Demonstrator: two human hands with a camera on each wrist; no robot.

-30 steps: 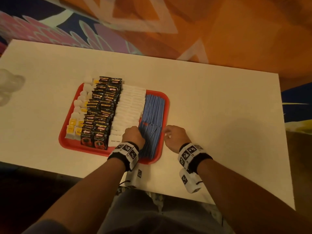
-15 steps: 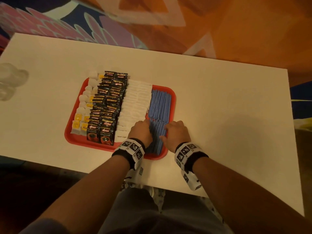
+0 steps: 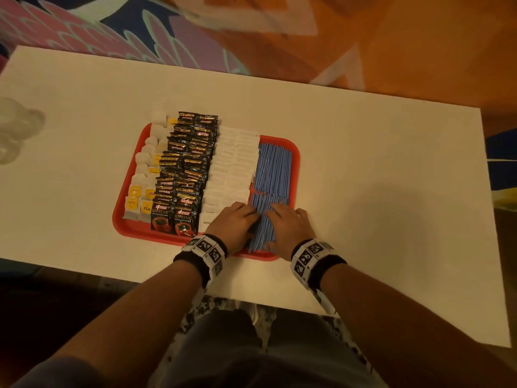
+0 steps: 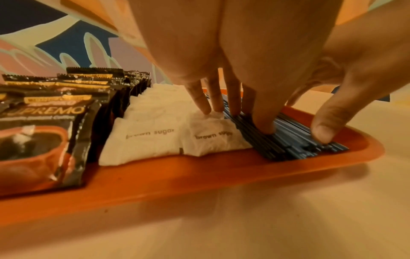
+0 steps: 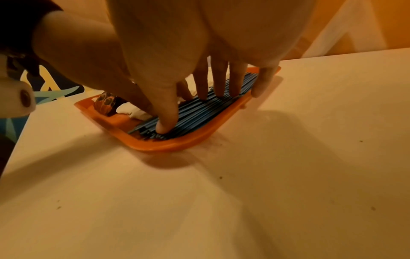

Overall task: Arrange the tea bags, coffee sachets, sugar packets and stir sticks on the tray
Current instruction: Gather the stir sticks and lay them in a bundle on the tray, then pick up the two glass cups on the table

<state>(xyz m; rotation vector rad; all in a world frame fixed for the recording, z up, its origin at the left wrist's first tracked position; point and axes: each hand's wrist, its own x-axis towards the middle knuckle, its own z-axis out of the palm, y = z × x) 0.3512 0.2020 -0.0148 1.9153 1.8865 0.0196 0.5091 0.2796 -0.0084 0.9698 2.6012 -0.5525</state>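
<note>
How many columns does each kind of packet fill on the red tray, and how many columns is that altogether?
Tea bags: 2 columns
Coffee sachets: 2 columns
Sugar packets: 2 columns
Total: 6 columns

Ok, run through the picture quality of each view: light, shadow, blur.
Head view: dim warm light, table edges bowed by the wide lens, floor smeared. Left wrist: sachet up close soft, sugar packet print readable. Right wrist: hand casts broad shadows on the table, tray soft, sticks streaky.
</note>
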